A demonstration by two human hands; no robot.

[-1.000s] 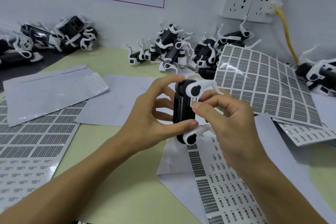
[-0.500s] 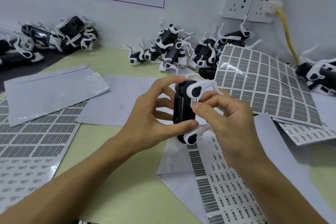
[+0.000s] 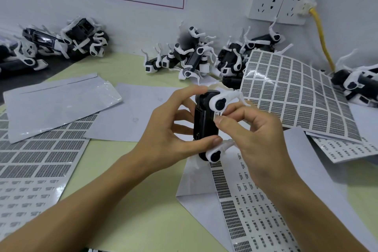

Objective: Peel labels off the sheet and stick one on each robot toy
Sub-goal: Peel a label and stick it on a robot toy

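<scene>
My left hand (image 3: 169,133) grips a black robot toy (image 3: 204,122) with white legs, held upright above the table, index finger on its top and thumb near its lower end. My right hand (image 3: 257,139) pinches a small white label (image 3: 217,115) against the toy's right side, between the two white leg joints. A label sheet (image 3: 251,206) with several printed labels lies under my right wrist. A second, curled label sheet (image 3: 296,96) leans behind my right hand.
Piles of black-and-white robot toys lie along the wall at back centre (image 3: 194,55), back left (image 3: 61,41) and far right (image 3: 356,82). A clear bag (image 3: 57,104) and more label sheets (image 3: 30,159) cover the left. A yellow cable (image 3: 323,39) hangs from the wall socket.
Barely anything moves: both hands stay on the toy, with my right fingers still working the label against its side.
</scene>
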